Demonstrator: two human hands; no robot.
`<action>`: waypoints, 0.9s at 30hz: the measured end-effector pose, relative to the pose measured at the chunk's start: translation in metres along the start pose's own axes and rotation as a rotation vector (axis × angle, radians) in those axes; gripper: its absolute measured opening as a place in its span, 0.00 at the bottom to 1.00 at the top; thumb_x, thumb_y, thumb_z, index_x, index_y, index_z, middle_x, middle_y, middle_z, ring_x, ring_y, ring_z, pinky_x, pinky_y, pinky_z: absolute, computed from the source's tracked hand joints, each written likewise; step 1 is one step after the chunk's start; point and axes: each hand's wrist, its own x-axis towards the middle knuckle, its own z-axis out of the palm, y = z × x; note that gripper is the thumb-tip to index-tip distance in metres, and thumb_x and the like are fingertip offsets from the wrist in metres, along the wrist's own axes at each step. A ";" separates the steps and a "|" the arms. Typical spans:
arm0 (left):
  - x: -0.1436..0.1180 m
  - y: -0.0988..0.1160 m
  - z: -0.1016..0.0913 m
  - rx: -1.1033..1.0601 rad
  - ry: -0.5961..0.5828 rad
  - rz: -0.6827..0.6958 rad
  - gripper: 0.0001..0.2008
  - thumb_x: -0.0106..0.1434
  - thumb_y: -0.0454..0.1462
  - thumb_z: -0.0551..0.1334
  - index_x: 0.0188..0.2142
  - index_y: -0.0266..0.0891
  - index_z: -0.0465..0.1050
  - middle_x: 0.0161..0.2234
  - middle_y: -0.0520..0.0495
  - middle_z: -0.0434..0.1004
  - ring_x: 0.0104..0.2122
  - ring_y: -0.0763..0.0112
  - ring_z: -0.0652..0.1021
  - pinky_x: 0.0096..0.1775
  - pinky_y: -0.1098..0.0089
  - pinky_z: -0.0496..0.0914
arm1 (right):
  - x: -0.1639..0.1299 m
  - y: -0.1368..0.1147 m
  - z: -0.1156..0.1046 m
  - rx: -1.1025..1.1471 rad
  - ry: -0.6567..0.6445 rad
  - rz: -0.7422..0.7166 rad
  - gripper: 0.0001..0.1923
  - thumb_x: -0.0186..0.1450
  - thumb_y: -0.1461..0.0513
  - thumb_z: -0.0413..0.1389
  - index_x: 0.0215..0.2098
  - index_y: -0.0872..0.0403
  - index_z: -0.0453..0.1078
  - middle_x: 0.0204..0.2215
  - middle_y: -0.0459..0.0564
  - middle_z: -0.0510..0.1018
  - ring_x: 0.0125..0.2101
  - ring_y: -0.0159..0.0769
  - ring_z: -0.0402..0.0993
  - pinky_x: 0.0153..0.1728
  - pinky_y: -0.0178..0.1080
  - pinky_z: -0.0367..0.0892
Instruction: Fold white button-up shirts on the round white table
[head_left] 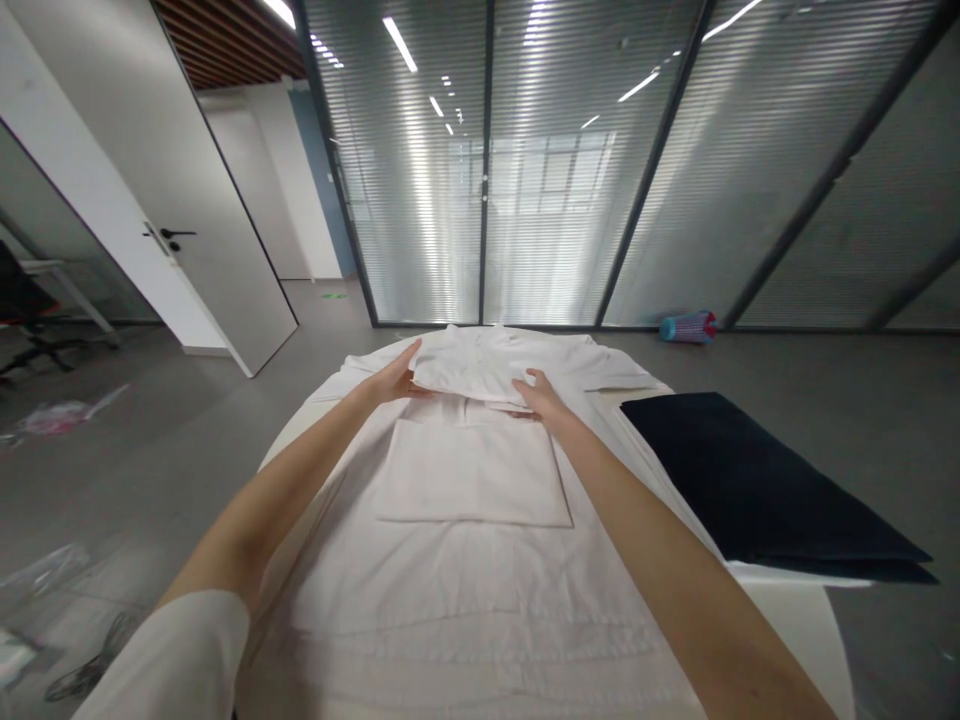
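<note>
A white shirt lies spread over a round table, its short sleeves reaching out near the far edge. On its middle rests a flat pale rectangle that looks like folded cloth. Just beyond that, a folded white cloth is between my two hands. My left hand grips its left end, thumb up and fingers towards the underside. At the right end, my right hand holds the near edge, with the thumb side on top and some fingers hidden below.
A dark navy folded cloth lies at the table's right, overhanging the edge. On the floor are a blue and red package by the glass partition, plastic wrapping and a cable. A white door stands ajar at left.
</note>
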 end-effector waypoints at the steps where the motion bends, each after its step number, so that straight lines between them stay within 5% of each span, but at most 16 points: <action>1: 0.006 0.000 0.001 -0.014 -0.052 0.015 0.31 0.63 0.57 0.60 0.58 0.42 0.67 0.45 0.38 0.80 0.43 0.55 0.81 0.41 0.57 0.78 | -0.003 -0.003 -0.001 0.004 -0.022 0.017 0.36 0.64 0.60 0.58 0.67 0.46 0.50 0.48 0.57 0.75 0.26 0.32 0.76 0.21 0.36 0.75; 5: 0.018 -0.016 -0.001 -0.027 -0.054 0.032 0.44 0.49 0.36 0.74 0.65 0.44 0.61 0.47 0.42 0.80 0.43 0.60 0.81 0.43 0.63 0.77 | -0.017 -0.009 -0.008 0.034 -0.149 0.016 0.47 0.62 0.66 0.60 0.71 0.44 0.40 0.39 0.53 0.78 0.19 0.31 0.74 0.16 0.32 0.69; 8: 0.015 -0.030 -0.007 -0.045 -0.103 0.036 0.56 0.42 0.27 0.74 0.69 0.49 0.53 0.49 0.45 0.79 0.43 0.61 0.81 0.43 0.65 0.77 | -0.022 -0.007 -0.010 0.007 -0.200 0.017 0.52 0.59 0.69 0.61 0.73 0.48 0.38 0.36 0.54 0.79 0.18 0.30 0.73 0.17 0.32 0.69; 11: 0.013 -0.037 -0.011 -0.075 -0.163 0.076 0.59 0.41 0.24 0.72 0.70 0.50 0.52 0.51 0.45 0.78 0.44 0.61 0.81 0.43 0.66 0.77 | -0.021 -0.003 -0.010 -0.098 -0.172 -0.038 0.50 0.58 0.68 0.60 0.73 0.51 0.40 0.41 0.57 0.80 0.24 0.34 0.77 0.25 0.37 0.74; 13: 0.015 -0.038 -0.010 -0.071 -0.108 0.106 0.57 0.42 0.24 0.71 0.70 0.49 0.52 0.49 0.45 0.79 0.42 0.62 0.81 0.41 0.67 0.77 | -0.019 0.000 -0.010 -0.193 -0.111 -0.165 0.46 0.58 0.66 0.59 0.71 0.52 0.47 0.52 0.59 0.76 0.40 0.40 0.79 0.41 0.42 0.76; 17: 0.019 -0.040 -0.006 -0.108 0.085 0.116 0.51 0.50 0.31 0.72 0.70 0.47 0.51 0.42 0.45 0.81 0.37 0.66 0.81 0.39 0.66 0.78 | -0.014 0.007 -0.010 -0.402 -0.073 -0.339 0.40 0.58 0.65 0.57 0.68 0.57 0.55 0.66 0.58 0.61 0.64 0.43 0.59 0.64 0.43 0.56; 27: -0.003 -0.044 -0.007 0.381 0.001 0.316 0.51 0.43 0.39 0.78 0.66 0.41 0.61 0.61 0.38 0.67 0.58 0.54 0.70 0.59 0.57 0.65 | -0.021 0.012 -0.001 -0.691 -0.117 -0.350 0.30 0.66 0.63 0.51 0.66 0.56 0.59 0.61 0.58 0.68 0.60 0.46 0.66 0.60 0.46 0.60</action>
